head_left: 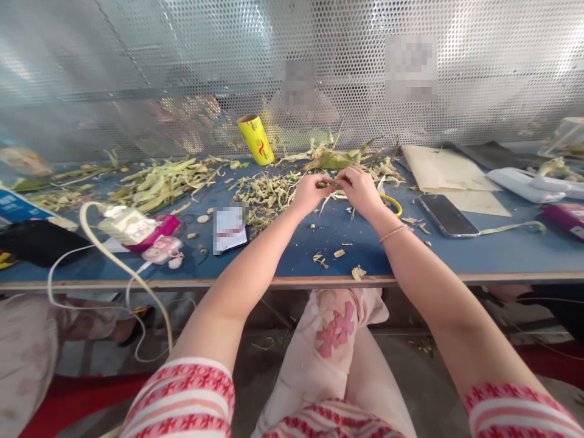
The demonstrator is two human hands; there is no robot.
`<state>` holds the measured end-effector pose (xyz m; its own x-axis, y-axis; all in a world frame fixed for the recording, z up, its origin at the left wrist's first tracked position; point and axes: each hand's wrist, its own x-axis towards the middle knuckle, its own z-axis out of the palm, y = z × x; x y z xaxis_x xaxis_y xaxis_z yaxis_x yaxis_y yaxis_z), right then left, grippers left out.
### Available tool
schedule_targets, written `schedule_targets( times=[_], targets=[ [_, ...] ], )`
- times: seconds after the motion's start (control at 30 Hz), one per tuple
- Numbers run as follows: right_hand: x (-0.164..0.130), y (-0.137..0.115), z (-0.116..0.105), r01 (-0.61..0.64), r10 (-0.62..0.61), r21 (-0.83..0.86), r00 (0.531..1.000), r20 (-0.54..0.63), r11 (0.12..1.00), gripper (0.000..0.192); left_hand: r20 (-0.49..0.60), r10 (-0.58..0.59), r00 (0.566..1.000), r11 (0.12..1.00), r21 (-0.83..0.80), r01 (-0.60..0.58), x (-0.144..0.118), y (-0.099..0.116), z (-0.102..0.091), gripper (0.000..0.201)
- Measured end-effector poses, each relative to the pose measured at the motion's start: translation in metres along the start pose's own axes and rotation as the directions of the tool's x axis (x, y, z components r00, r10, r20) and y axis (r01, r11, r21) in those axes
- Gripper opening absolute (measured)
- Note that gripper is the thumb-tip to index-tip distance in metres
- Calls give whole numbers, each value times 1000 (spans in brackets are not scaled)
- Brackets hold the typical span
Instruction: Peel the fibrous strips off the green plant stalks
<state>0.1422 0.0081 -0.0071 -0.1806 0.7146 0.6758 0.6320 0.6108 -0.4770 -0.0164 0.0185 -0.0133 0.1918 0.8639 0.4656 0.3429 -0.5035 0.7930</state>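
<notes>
My left hand (310,193) and my right hand (360,190) meet over the blue tabletop (479,255), fingers pinched together on a thin pale green plant strip (334,182) held between them. Just behind the hands lies a heap of green husks and stalks (337,158). A pile of short cut plant pieces (264,193) sits left of my left hand. A thin bracelet (393,232) is on my right wrist. A yellow loop (393,204), partly hidden, lies under my right wrist.
A yellow roll (256,140) leans on the perforated metal screen (182,61). More husks (159,179) lie at left, with a white cable (109,255), a pink gadget (159,240) and a card (229,228). A phone (448,215), cardboard (449,173) and a white device (524,184) lie right.
</notes>
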Motion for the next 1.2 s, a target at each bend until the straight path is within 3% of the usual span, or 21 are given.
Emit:
schedule_targets(
  times=[0.27,0.57,1.03,1.2],
  targets=[
    [-3,-3,5,-191,189,156,982,29,969,4,-53,86,995,994,79,-81,1,-3,2,9],
    [0,4,5,-238,227,208,971,80,949,16,-20,73,997,988,137,-69,0,-1,-1,13],
    [2,2,0,-287,273,224,958,89,931,19,96,-22,995,999,-25,25,3,-3,-6,37],
    [5,4,-2,-288,270,297,957,101,910,32,38,3,999,996,-91,0,3,-5,-4,31]
  ],
)
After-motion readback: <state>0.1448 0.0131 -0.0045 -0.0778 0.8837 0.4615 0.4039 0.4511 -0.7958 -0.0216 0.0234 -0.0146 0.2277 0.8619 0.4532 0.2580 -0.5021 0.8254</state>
